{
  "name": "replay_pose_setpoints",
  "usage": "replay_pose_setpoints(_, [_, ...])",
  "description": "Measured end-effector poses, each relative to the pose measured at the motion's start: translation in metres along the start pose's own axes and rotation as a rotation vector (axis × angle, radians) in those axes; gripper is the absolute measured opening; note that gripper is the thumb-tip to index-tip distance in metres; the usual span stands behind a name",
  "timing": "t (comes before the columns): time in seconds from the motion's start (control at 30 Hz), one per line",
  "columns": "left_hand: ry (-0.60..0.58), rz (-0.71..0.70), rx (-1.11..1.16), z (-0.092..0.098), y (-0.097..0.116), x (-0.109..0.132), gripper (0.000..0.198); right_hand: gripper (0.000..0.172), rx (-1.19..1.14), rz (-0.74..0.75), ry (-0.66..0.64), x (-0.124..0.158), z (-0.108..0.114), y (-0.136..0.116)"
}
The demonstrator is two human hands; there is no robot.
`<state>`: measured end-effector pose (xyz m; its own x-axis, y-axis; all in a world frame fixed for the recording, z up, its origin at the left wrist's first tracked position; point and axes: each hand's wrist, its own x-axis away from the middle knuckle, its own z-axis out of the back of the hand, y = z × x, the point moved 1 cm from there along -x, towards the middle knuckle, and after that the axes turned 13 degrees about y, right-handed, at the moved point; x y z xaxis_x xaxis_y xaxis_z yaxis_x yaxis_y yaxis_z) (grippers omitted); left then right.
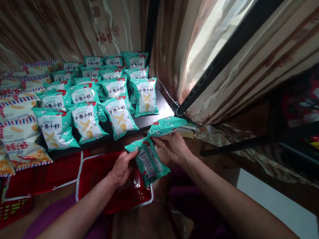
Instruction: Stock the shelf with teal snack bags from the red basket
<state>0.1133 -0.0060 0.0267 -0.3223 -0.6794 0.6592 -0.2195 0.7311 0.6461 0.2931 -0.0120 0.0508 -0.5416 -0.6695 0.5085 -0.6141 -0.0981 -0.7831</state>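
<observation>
My left hand (123, 168) grips the edge of a teal snack bag (150, 160), its index finger lying on the printed back and its thumb mostly hidden. My right hand (176, 148) is closed around the underside of a second teal snack bag (168, 124), which lies nearly flat above the palm. The two bags touch or overlap at their near corners. Just beyond them, rows of similar teal and white chip bags (119, 117) stand upright on the dark shelf (155, 119).
White bags with striped edges (23, 141) fill the shelf's left side. Below hang red plastic baskets (97, 182). A black metal post (214, 65) slants down at the right, with a brown striped curtain (56, 27) behind the shelf. A white box (273, 202) is low at right.
</observation>
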Motion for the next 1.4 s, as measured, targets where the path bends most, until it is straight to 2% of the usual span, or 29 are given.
replay_pose_setpoints(0.23, [0.078, -0.01, -0.031, 0.007, 0.005, 0.002, 0.024, 0.054, -0.041, 0.044, -0.037, 0.026, 0.0, 0.022])
replay_pose_setpoints(0.4, [0.095, 0.006, -0.061, 0.019, 0.007, 0.015, 0.027, 0.055, -0.042, -0.069, -0.146, 0.046, 0.009, 0.038])
replay_pose_setpoints(0.53, [0.103, 0.023, -0.122, 0.035, 0.002, 0.021, 0.036, 0.051, -0.012, -0.243, -0.251, 0.046, 0.015, 0.041])
replay_pose_setpoints(0.63, [0.141, -0.087, -0.241, 0.046, 0.004, 0.018, 0.044, 0.04, -0.026, -0.322, -0.274, 0.04, 0.015, 0.043])
replay_pose_setpoints(0.7, [0.22, -0.25, -0.412, 0.051, 0.009, 0.016, 0.047, 0.03, -0.002, -0.315, -0.294, 0.038, 0.011, 0.045])
replay_pose_setpoints(0.77, [0.275, -0.372, -0.564, 0.052, 0.016, 0.016, 0.047, 0.032, 0.052, -0.249, -0.306, 0.038, 0.006, 0.047])
replay_pose_setpoints(0.9, [0.356, -0.378, -0.678, 0.048, 0.018, 0.018, 0.041, 0.04, 0.213, -0.054, -0.282, 0.046, -0.002, 0.05])
replay_pose_setpoints(0.97, [0.351, -0.394, -0.652, 0.046, 0.015, 0.017, 0.038, 0.047, 0.287, -0.052, -0.246, 0.051, -0.002, 0.051])
replay_pose_setpoints(1.03, [0.308, -0.401, -0.58, 0.047, 0.011, 0.017, 0.036, 0.05, 0.304, -0.121, -0.229, 0.055, -0.002, 0.05])
replay_pose_setpoints(1.13, [0.284, -0.324, -0.483, 0.048, 0.008, 0.018, 0.03, 0.039, 0.209, -0.261, -0.232, 0.057, -0.001, 0.046])
replay_pose_setpoints(1.27, [0.335, -0.215, -0.358, 0.05, 0.009, 0.022, 0.013, 0.023, 0.109, -0.419, -0.212, 0.049, 0.003, 0.042])
replay_pose_setpoints(1.4, [0.329, -0.097, -0.172, 0.051, 0.008, 0.021, 0.014, 0.023, 0.061, -0.415, -0.205, 0.039, 0.008, 0.04])
